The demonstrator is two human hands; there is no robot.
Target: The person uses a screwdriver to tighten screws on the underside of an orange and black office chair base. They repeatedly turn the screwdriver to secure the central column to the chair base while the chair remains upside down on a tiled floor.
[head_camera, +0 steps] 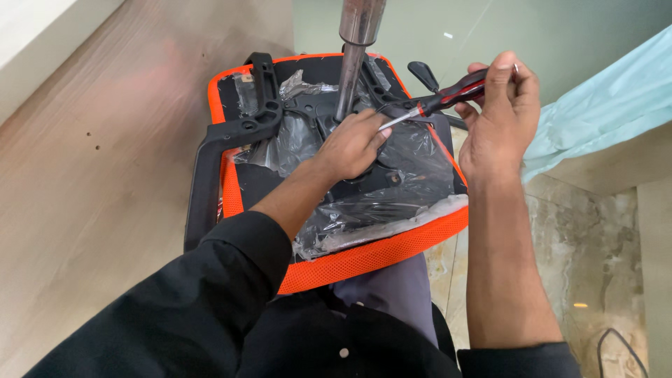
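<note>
Fastening step in hand, by the look of it: upturned orange seat [364,262] propped against the lap, black mechanism plate [364,178] under crinkled plastic wrap [413,150] at its middle, right beside the foot of the steel gas-lift column [353,49]. Left hand [350,143] flat on that plate just below the column, fingers [371,133] pinching the screwdriver's metal tip; right hand [497,115] right of the column, fingers wrapped round the red-and-black screwdriver [448,98] handle. Next move likely calling for seating the tip squarely in a screw head, hidden under the left hand, then steady turning pressure without slipping on the plastic.
</note>
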